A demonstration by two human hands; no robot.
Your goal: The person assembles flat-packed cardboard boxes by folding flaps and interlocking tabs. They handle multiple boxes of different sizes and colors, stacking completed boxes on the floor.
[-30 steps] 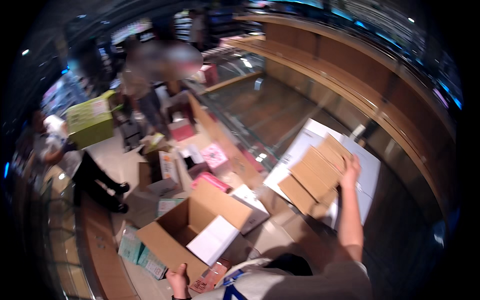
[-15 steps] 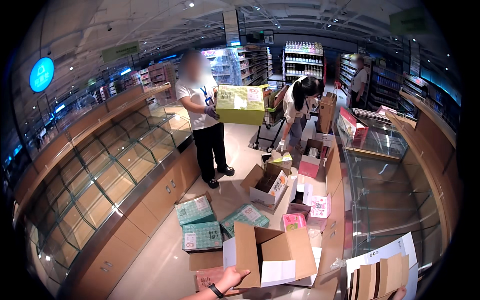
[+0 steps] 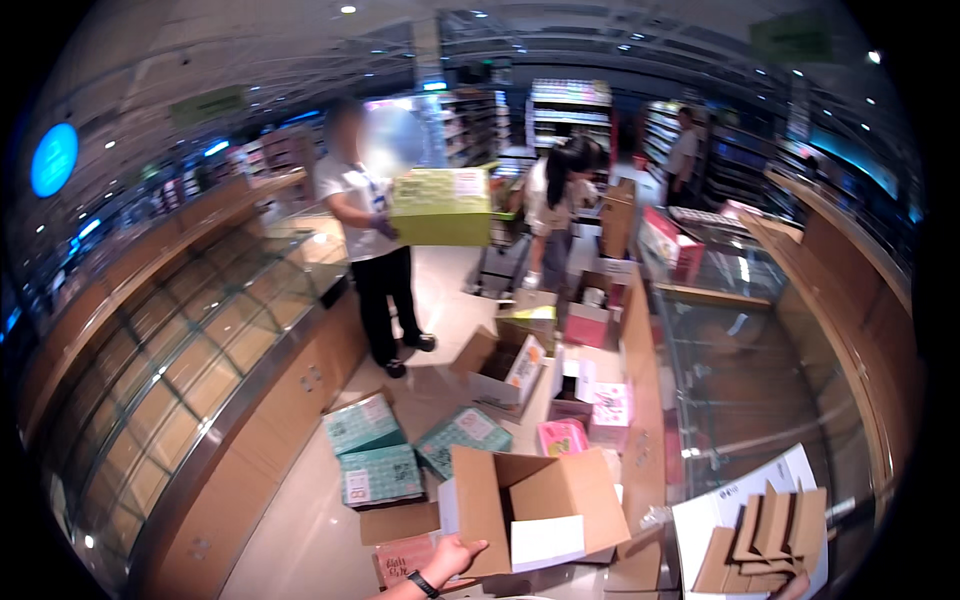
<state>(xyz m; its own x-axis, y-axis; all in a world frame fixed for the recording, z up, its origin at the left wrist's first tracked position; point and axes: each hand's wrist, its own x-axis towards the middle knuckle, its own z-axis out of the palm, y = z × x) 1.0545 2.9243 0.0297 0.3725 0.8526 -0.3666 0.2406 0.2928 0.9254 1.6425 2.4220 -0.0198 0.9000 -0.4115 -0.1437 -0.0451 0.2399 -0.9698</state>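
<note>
My left hand [image 3: 458, 556], with a dark band on the wrist, grips the near-left flap of an open cardboard box [image 3: 590, 490]. The box is brown inside with white outer faces, and its flaps stand spread; its bottom is mostly hidden. At the lower right, my right hand [image 3: 797, 586] shows only in part, with its fingers closed on the lower edge of a brown slotted cardboard divider [image 3: 778, 525]. Behind the divider a white cardboard sheet [image 3: 697, 522] leans over the glass case on the right.
Teal boxes [image 3: 380, 474], a pink package [image 3: 562, 437] and open cartons [image 3: 500, 375] lie on the floor ahead. A person holds a green box [image 3: 440, 220]; another bends beside a cart. Wooden display cases with glass dividers [image 3: 160, 370] line both sides.
The divider in my right hand has gone from parallel strips to a spread, crossed shape. My view has swung right, so the surroundings sit further left. My left hand keeps its hold on the box.
</note>
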